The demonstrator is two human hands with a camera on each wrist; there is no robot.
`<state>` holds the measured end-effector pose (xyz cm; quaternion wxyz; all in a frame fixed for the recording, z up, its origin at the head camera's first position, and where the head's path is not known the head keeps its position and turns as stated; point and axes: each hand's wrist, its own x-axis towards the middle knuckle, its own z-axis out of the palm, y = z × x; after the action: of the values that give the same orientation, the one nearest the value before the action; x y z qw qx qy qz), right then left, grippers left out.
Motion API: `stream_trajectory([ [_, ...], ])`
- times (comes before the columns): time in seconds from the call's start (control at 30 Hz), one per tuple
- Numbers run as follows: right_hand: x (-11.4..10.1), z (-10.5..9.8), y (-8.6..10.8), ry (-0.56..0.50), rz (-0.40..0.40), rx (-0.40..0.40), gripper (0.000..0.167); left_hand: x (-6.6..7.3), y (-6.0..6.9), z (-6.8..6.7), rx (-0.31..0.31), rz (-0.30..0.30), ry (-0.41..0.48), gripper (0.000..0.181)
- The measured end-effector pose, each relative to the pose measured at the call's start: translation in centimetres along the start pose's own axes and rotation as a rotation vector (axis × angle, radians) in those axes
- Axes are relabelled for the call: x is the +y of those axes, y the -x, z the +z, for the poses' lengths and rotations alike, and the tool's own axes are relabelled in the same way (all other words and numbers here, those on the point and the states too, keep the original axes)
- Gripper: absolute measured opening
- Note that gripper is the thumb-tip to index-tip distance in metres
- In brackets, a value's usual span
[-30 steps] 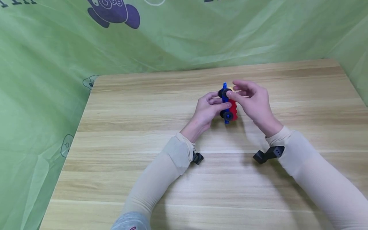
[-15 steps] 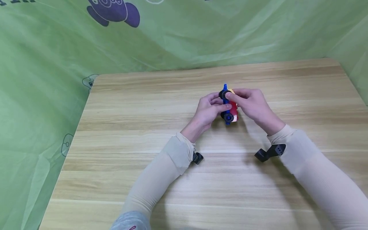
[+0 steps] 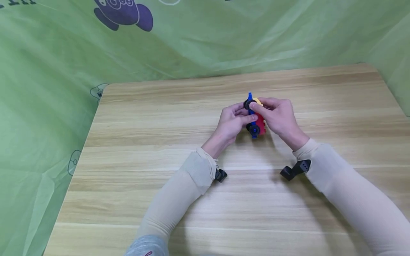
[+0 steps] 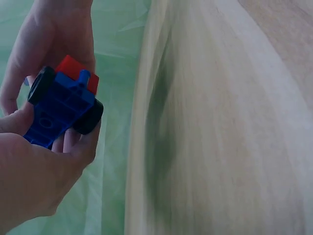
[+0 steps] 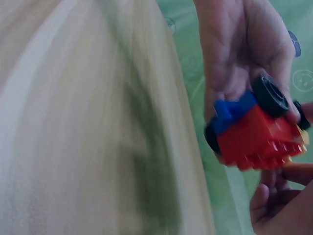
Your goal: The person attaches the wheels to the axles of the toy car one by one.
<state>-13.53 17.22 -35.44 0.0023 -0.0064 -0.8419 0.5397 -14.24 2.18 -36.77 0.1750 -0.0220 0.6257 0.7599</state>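
A toy car built of bricks [image 3: 260, 124] is held up above the table on its side, its underside turned leftward. It has a blue chassis [image 4: 58, 105], a red brick body [image 5: 249, 139], black wheels [image 3: 254, 130] and a yellow piece [image 3: 257, 101] at the far end. My left hand [image 3: 229, 122] grips the chassis between the wheel pairs, thumb across the underside. At the far end my right hand [image 3: 282, 115] pinches the car, with its thumb at the far wheel and fingers by the yellow piece. Those right fingertips are partly hidden in the head view.
Below the hands lies a wood-grain table [image 3: 134, 142]. Green printed sheeting [image 3: 205, 42] hangs behind it and along its sides. A black wrist camera [image 3: 294, 170] juts inward from the right sleeve, and another camera [image 3: 220, 175] sits at the left wrist.
The right hand's raised fingers have come down and closed onto the far end of the toy car. The left hand keeps its grip nearly in place.
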Motion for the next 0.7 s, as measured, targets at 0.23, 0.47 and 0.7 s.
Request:
stream_trajectory([
  [0.23, 0.1, 0.1, -0.1, 0.002, 0.007, -0.006, 0.046, -0.3, -0.3, -0.7, -0.019, -0.034, 0.045, 0.049],
  [0.47, -0.4, -0.8, -0.2, -0.002, 0.069, -0.052, 0.056, -0.1, -0.3, -1.3, -0.071, -0.057, 0.108, 0.055],
  [0.7, -0.5, -1.5, 0.0, -0.040, 0.045, -0.069, 0.050, -0.1, -0.3, -1.5, -0.071, -0.075, 0.137, 0.056],
])
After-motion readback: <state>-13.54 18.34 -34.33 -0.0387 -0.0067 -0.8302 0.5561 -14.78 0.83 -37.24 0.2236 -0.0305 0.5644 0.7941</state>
